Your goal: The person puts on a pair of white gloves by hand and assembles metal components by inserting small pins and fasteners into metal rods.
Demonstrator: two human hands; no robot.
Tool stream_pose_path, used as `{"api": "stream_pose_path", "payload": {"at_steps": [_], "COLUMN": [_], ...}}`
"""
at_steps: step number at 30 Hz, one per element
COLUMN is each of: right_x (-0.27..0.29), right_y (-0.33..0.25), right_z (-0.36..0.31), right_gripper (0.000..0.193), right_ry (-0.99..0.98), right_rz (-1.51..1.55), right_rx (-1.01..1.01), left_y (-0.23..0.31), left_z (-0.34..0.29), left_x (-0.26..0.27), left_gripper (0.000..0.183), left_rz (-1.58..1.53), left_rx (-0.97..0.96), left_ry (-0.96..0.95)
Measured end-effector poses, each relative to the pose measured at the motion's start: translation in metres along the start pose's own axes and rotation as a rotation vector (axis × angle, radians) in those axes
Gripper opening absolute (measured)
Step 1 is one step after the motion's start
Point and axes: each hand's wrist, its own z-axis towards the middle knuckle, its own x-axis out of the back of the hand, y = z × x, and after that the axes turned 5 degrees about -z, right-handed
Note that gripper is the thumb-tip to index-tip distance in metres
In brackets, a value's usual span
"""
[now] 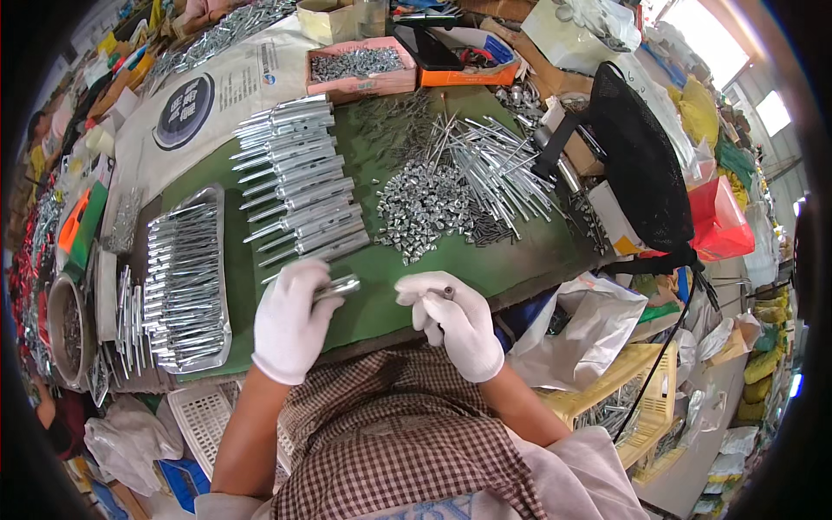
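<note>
White gloves cover both of my hands. My left hand (292, 322) grips a short shiny metal tube (345, 285) near the front of the green work surface (368, 305). Just to its right, the fingers of my right hand (464, 325) are closed on a small dark metal piece (448, 293), whose round end shows. Beyond my left hand lies a neat column of metal tubes (325, 186) with thin rods sticking out on their left. A heap of small shiny metal fittings (420, 208) lies beyond my right hand. Long thin rods (507, 169) are piled behind it.
A metal tray (224, 325) full of slim rods stands on the left. At the back are a pink box (361, 85) of small parts and an orange box (468, 76) with a black phone (426, 48) across it. A black mesh bag (637, 156) stands on the right.
</note>
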Motion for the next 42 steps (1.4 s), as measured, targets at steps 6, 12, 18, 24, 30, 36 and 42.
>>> {"api": "stream_pose_path", "payload": {"at_steps": [6, 12, 18, 24, 30, 36, 42], "right_x": [-0.008, -0.001, -0.004, -0.003, -0.001, 0.009, 0.012], "right_y": [-0.015, -0.019, -0.024, -0.006, -0.011, -0.028, -0.023], "right_z": [0.005, 0.004, 0.002, 0.004, 0.004, 0.026, 0.094], "right_gripper": [0.039, 0.036, 0.022, 0.015, 0.014, 0.015, 0.012], "right_ry": [-0.007, -0.035, 0.012, 0.039, 0.072, 0.204, 0.238], "right_rz": [-0.164, -0.148, -0.32, -0.394, -0.446, -0.94, -1.36], "right_rx": [-0.149, -0.203, -0.235, -0.066, -0.129, 0.152, 0.49], "left_y": [0.029, 0.054, 0.048, 0.044, 0.045, 0.053, 0.056], "left_z": [0.017, 0.02, 0.009, 0.0, 0.002, -0.003, -0.003], "left_x": [0.016, 0.009, 0.011, 0.007, 0.005, 0.004, -0.011], "left_gripper": [0.029, 0.033, 0.039, 0.032, 0.027, 0.018, 0.012], "left_rz": [0.293, 0.279, 0.103, -0.006, 0.012, 0.244, 0.315], "left_rx": [-0.018, -0.15, -0.122, -0.005, 0.033, 0.022, 0.054], "left_ry": [-0.354, -0.314, -0.216, -0.192, -0.206, -0.246, -0.263]}}
